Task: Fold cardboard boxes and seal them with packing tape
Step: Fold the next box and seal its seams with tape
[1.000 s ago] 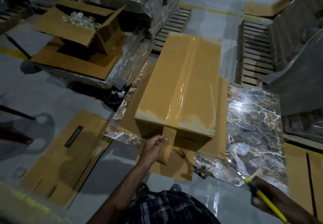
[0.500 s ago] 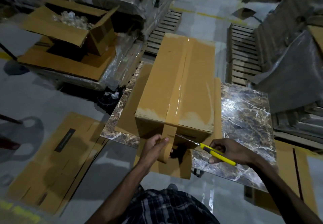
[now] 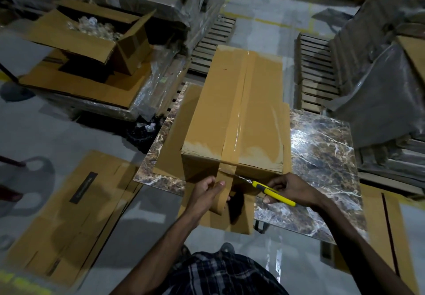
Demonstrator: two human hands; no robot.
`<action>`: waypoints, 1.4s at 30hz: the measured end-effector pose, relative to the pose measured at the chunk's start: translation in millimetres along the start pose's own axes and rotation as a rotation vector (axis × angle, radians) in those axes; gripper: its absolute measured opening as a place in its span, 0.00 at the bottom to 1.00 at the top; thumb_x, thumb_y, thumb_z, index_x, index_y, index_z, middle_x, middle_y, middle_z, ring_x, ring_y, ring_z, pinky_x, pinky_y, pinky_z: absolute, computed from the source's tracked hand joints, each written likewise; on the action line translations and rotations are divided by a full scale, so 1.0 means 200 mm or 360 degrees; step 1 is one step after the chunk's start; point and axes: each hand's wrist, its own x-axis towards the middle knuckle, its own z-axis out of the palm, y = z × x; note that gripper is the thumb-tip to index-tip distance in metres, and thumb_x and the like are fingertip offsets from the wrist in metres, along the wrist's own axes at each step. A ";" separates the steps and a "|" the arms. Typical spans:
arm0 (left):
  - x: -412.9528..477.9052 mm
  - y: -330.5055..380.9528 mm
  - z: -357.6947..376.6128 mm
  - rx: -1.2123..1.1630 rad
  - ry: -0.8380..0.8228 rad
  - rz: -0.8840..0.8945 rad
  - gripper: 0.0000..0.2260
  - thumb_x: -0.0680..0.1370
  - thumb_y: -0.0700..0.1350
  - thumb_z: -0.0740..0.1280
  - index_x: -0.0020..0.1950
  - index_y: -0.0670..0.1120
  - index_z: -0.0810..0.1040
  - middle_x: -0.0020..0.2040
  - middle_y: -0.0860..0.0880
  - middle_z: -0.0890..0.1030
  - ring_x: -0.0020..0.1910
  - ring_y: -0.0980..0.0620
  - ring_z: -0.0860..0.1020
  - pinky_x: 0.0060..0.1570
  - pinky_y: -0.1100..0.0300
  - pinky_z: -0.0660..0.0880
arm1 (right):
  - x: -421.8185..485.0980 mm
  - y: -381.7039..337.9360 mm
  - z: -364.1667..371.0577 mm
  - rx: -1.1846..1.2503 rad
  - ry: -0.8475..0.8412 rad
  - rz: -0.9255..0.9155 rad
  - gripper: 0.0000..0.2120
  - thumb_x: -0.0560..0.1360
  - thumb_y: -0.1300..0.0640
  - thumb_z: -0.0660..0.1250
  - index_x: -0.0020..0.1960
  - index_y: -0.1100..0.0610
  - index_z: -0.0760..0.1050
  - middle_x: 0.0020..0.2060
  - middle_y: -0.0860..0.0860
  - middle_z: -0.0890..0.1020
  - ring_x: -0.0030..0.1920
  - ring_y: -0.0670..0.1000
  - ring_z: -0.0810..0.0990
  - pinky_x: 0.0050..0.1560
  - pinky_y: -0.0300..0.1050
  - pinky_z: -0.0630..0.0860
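A long closed cardboard box (image 3: 257, 110) lies on a marble-patterned table (image 3: 322, 156), with a strip of brown packing tape running down its top seam and over the near end. My left hand (image 3: 207, 192) grips the tape roll (image 3: 222, 194) just below the box's near edge, keeping the tape stretched. My right hand (image 3: 291, 187) holds a yellow utility knife (image 3: 269, 189); its blade tip touches the right edge of the stretched tape at the box's near face.
Flattened cartons (image 3: 69, 214) lie on the floor at left, and one (image 3: 230, 216) hangs under the box at the table's front. An open carton (image 3: 87, 39) with clear items sits on a wrapped pallet at back left. Wooden pallets (image 3: 315, 71) and wrapped stacks (image 3: 379, 76) stand at the right.
My right hand came up from the lower right with the knife and brought its blade to the tape beside my left hand. The left hand and roll stayed put.
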 end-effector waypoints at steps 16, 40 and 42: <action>0.02 -0.02 -0.03 0.0030 -0.0033 0.0050 0.05 0.82 0.47 0.70 0.52 0.45 0.78 0.44 0.43 0.88 0.41 0.47 0.87 0.46 0.53 0.79 | 0.02 -0.05 0.04 -0.0015 0.0087 -0.0090 0.24 0.58 0.28 0.80 0.43 0.46 0.88 0.36 0.54 0.85 0.36 0.45 0.77 0.40 0.45 0.69; -0.04 -0.03 -0.06 0.0154 0.0176 -0.0005 0.14 0.82 0.53 0.70 0.43 0.44 0.82 0.36 0.41 0.85 0.31 0.46 0.83 0.34 0.57 0.79 | 0.01 -0.03 0.05 -0.0227 0.0196 -0.0073 0.20 0.58 0.30 0.79 0.37 0.45 0.88 0.32 0.47 0.86 0.31 0.41 0.79 0.34 0.41 0.70; -0.07 -0.05 -0.06 0.0198 0.0199 -0.0019 0.13 0.82 0.53 0.70 0.43 0.46 0.83 0.34 0.47 0.85 0.31 0.50 0.83 0.33 0.60 0.78 | 0.01 -0.03 0.05 -0.0249 0.0210 -0.0060 0.18 0.58 0.32 0.80 0.37 0.45 0.87 0.31 0.47 0.85 0.31 0.41 0.78 0.33 0.41 0.70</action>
